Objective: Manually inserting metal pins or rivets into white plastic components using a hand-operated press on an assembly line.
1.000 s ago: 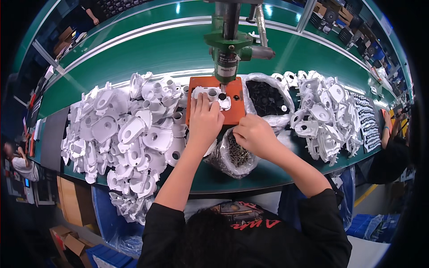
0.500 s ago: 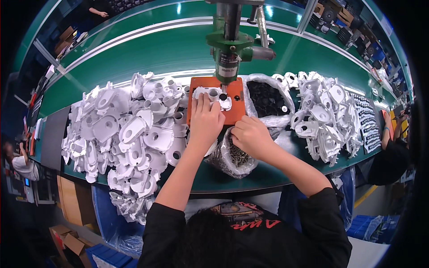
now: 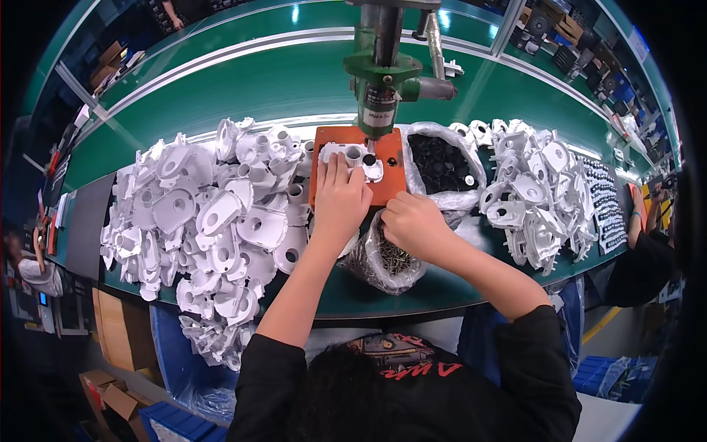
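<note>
A white plastic part (image 3: 374,171) lies on an orange base plate (image 3: 384,193) under a green press (image 3: 381,74). The press's thin tip comes down beside a small black round piece (image 3: 370,159) set on the part. My left hand (image 3: 342,195) holds the part's left side, fingers laid over it and thumb toward its near edge. By the plate's near right edge, my right hand (image 3: 414,221) is closed with its fingertips pinched together; whatever they hold is hidden. Just below it stands a clear plastic bag (image 3: 401,283) of small metal pins or screws.
A big heap of white plastic parts (image 3: 175,210) covers the bench to the left, and another heap (image 3: 530,188) is at the right. A bag of black round pieces (image 3: 442,162) sits right of the plate. Beyond it lies a sheet of small parts (image 3: 605,206). Co-workers are at both sides.
Both hands keep nearly the same places, and the white part stays on the plate. The whole view has shifted very slightly. At the far upper left, another person's hand has moved.
</note>
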